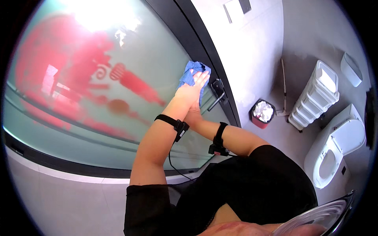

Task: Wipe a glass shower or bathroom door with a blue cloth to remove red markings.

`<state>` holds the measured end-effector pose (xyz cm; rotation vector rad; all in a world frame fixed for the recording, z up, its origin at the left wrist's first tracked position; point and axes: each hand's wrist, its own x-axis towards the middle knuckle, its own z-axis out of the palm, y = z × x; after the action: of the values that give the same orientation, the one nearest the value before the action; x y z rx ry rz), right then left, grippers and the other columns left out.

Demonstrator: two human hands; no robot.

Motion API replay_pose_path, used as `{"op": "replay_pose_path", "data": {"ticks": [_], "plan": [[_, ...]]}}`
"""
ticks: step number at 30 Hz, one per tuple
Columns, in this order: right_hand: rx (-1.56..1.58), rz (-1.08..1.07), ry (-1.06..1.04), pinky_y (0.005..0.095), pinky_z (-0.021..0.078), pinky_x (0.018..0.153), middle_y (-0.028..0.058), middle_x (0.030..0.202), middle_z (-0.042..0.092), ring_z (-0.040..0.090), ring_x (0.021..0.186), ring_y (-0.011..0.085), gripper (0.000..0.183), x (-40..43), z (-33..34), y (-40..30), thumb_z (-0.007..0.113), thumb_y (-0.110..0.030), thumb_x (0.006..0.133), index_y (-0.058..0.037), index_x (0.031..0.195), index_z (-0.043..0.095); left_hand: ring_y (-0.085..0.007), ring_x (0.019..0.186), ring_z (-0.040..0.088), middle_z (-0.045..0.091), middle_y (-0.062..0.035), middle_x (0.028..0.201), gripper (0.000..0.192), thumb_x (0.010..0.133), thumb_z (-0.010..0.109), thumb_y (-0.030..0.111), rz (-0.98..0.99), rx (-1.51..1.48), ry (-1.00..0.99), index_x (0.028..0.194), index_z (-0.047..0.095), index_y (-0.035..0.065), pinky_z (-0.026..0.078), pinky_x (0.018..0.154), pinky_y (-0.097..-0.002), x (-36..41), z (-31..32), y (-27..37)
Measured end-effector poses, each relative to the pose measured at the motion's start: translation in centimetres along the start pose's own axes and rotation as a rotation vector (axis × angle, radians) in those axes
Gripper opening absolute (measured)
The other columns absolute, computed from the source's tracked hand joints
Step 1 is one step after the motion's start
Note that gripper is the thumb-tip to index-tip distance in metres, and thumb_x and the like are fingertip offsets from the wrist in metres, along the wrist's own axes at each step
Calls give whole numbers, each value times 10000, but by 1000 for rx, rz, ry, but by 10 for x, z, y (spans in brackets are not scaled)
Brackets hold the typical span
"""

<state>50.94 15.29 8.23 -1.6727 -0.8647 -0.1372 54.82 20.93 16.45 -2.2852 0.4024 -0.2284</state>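
Observation:
My left hand (pixel 200 79) presses a blue cloth (pixel 186 75) against the frosted glass door (pixel 138 67), where the glass meets its black frame (pixel 202 44). Its fingers lie spread over the bunched fabric. My right hand (pixel 194 111) is tucked beneath the left wrist, close to the cloth's lower edge. Its fingers are hidden, so I cannot tell what they hold. Just right of the cloth sits a black door handle (pixel 218 98). Blurred red shapes show on the glass.
A red bin (pixel 260 123) with a black liner holds crumpled white paper. Behind it leans a long-handled floor tool (pixel 284 85). A white wheeled storage tower (pixel 310 101) and a toilet with its lid raised (pixel 348 135) stand at right. Black bands with boxes and cables circle both forearms.

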Motion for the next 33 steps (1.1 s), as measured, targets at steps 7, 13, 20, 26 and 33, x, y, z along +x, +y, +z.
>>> {"op": "replay_pose_path", "data": {"ticks": [7,13,20,26,33], "plan": [[170,51,-99,456,232,1053,219,1371,280,225,1286,403,731,-78,45,14,625,-304,793,-30,1368,266,-147,1303,295,306,42,1420,542,812,500,257,184,76,-280,1335,386,170,216,1059,-429,-44,68,58],[-204,135,-591,520,236,1045,227,1459,128,135,1342,441,814,-99,37,49,543,-451,823,-5,1401,183,-127,1286,330,461,55,1305,349,830,447,238,292,-118,-538,1161,553,217,293,986,-428,-24,44,68],[-91,66,-273,525,244,1040,211,1452,156,124,1342,451,779,-93,38,65,591,-338,790,-13,1389,215,-194,1352,230,287,-36,1437,567,805,525,260,270,-55,-400,1327,411,70,185,1072,-461,-17,13,51],[-190,-150,-222,536,213,1058,220,1445,165,105,1335,472,821,-100,51,79,647,-307,749,0,1381,222,-177,1349,242,330,-6,1420,549,822,524,240,47,-198,-422,1345,400,128,237,1043,-451,-56,18,61],[-315,-297,-453,557,153,1064,328,1405,165,102,1296,553,967,-73,13,-4,678,-437,717,81,1373,192,-137,1277,353,360,24,1408,575,789,592,274,-280,-267,92,1335,425,206,268,1008,-468,-165,-1,18]]}}
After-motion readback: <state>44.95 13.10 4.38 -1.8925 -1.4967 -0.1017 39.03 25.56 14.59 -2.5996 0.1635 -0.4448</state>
